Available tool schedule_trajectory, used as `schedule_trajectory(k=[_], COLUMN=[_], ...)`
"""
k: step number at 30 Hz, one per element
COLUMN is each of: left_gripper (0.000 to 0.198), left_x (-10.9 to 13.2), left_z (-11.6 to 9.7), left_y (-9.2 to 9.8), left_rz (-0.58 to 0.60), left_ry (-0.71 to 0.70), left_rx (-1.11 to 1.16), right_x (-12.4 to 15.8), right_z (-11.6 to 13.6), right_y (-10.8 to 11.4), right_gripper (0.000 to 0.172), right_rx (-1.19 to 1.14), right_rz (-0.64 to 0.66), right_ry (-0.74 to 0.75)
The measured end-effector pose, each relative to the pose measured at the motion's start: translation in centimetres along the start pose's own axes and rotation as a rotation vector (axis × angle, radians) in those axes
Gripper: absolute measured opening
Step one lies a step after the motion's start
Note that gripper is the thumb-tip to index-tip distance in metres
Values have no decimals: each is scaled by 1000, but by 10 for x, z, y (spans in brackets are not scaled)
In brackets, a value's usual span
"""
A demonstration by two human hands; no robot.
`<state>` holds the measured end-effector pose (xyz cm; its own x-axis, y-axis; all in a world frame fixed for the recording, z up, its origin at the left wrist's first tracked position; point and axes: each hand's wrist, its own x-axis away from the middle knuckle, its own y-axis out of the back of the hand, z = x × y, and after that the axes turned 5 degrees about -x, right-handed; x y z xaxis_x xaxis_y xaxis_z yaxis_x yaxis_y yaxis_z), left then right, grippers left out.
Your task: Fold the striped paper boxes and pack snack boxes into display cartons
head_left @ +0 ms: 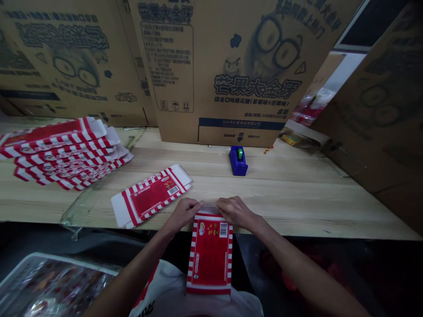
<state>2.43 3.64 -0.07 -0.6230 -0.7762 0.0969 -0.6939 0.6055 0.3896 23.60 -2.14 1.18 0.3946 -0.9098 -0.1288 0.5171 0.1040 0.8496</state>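
Note:
A red box with striped white edges [211, 253] stands at the table's front edge, its printed side up and its far end at my fingers. My left hand [185, 212] pinches the left corner of that end. On the right corner, my right hand [235, 211] is closed with its fingers curled. Flaps show faintly between the two hands. To the left lie flat red and white boxes [153, 195] with white end flaps. Beyond my hands sits a blue tape dispenser [238, 162] with a green roll.
Several red striped boxes [62, 152] are piled at the left. Large cardboard cartons [228, 123] stand along the back, another carton [376, 114] at the right. A white crate [49, 259] with wrapped packets is below the table [297, 189] at lower left.

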Motion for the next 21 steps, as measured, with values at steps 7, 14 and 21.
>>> schedule_trajectory(k=[7,14,21], left_gripper=[32,23,17], left_x=[10,16,8], left_z=[11,-7,-22], left_y=[9,11,12], left_rz=[123,105,106], left_ry=[-56,-160,-147], left_rx=[-28,-310,-299], right_x=[21,35,28], right_z=[-13,-7,-2], right_y=[-7,-19,-9], right_gripper=[34,17,14], right_rx=[-716,-790,-824], right_rz=[3,-136,-230], right_ry=[-264,-386,-446])
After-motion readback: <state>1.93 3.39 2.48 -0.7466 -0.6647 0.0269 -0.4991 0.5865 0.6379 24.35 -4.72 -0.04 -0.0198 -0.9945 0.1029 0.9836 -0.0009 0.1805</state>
